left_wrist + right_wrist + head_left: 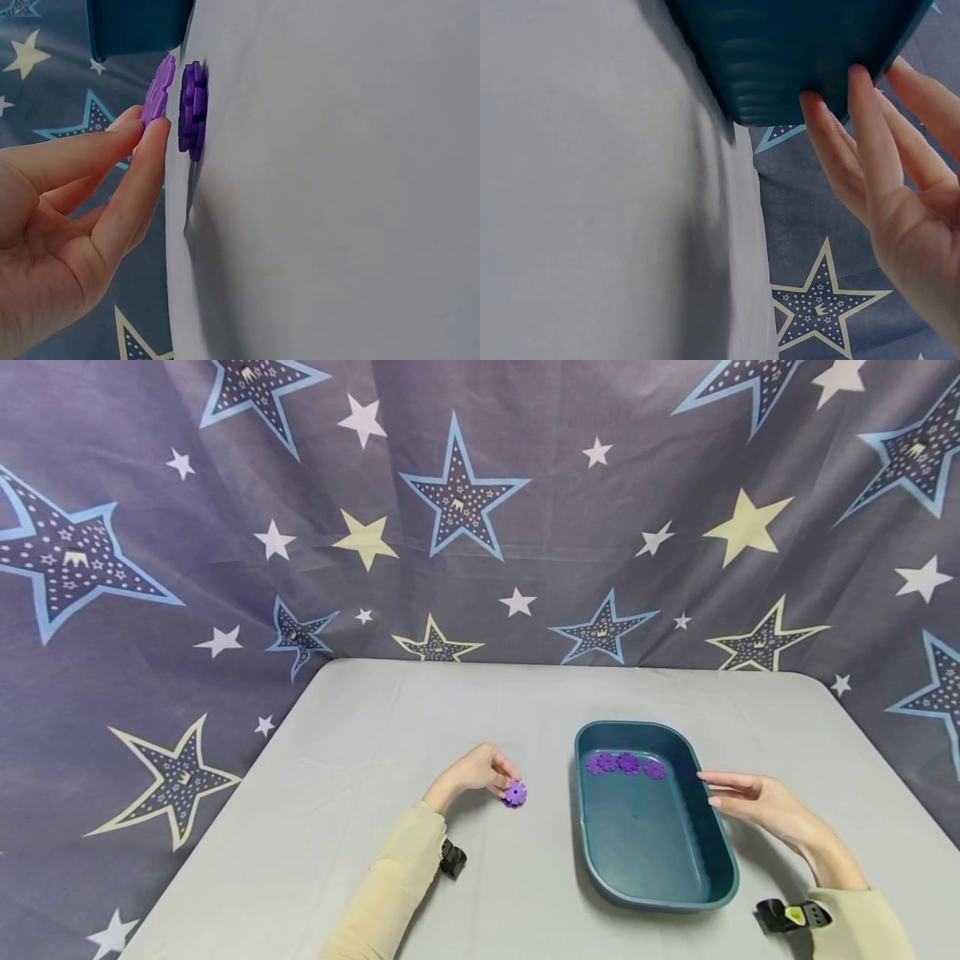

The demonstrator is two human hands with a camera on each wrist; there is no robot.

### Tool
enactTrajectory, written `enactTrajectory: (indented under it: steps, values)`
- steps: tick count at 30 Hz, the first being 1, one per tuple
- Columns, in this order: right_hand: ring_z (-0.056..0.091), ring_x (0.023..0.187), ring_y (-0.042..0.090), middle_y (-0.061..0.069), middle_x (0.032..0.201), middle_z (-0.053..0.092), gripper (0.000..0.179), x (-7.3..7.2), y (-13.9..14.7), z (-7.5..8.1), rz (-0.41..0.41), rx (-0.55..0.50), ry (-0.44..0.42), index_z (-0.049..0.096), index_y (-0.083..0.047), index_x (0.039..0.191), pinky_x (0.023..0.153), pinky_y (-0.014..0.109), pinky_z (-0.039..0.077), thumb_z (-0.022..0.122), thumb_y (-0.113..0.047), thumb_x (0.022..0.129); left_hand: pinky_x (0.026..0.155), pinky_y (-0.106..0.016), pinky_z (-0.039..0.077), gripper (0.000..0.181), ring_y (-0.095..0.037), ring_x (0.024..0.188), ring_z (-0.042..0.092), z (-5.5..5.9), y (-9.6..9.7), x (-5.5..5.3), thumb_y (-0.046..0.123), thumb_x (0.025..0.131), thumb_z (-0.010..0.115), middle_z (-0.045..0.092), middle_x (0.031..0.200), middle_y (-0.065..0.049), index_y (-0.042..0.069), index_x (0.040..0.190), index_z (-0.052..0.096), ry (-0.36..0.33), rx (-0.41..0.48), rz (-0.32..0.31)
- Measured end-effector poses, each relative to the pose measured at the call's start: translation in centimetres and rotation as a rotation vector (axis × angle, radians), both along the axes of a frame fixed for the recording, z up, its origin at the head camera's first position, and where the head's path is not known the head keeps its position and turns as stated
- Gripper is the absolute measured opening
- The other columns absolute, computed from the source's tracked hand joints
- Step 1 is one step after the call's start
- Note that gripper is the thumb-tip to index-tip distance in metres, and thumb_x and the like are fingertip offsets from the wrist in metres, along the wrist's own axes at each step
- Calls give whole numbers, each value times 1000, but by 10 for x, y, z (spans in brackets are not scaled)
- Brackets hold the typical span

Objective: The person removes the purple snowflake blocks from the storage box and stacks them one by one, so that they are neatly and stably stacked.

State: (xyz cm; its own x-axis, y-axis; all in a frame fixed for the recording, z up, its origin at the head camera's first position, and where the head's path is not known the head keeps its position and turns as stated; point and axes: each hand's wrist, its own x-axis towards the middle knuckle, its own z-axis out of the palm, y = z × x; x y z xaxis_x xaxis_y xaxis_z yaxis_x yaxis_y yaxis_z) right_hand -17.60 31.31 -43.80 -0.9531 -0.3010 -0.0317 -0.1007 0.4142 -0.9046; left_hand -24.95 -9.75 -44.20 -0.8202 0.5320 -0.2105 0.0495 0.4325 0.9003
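In the left wrist view my left hand (82, 202) pinches a light purple flower-shaped disc (158, 90) between thumb and fingertips. Just beneath it, a small stack of darker purple flower-shaped discs (193, 111) lies on the table. From the head view, the held disc (515, 792) hides most of that stack. My right hand (772, 810) touches the right outer wall of a teal plastic tub (637, 900) with its fingers extended, the fingertips near the rim. Several purple discs (628, 763) lie in a row at the far end inside the tub.
A light grey cloth covers the table (420, 710). Behind it hangs a dark curtain (525, 568) printed with stars. Black straps sit at both wrists, one at the left wrist (452, 858) and one at the right (791, 916).
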Motion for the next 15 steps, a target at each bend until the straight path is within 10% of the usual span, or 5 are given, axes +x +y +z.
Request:
enactTrajectory:
  steps: [15]
  values:
    - [56,91,-3,-20,105,58,47,0,1,1,-12,29,-13,49,6,122,74,12,43,61,-17,83,60,-29,53,14,-26,67,64,0,0,2,-15,76,55,64,83,-24,-16,88,62,13,-41,29]
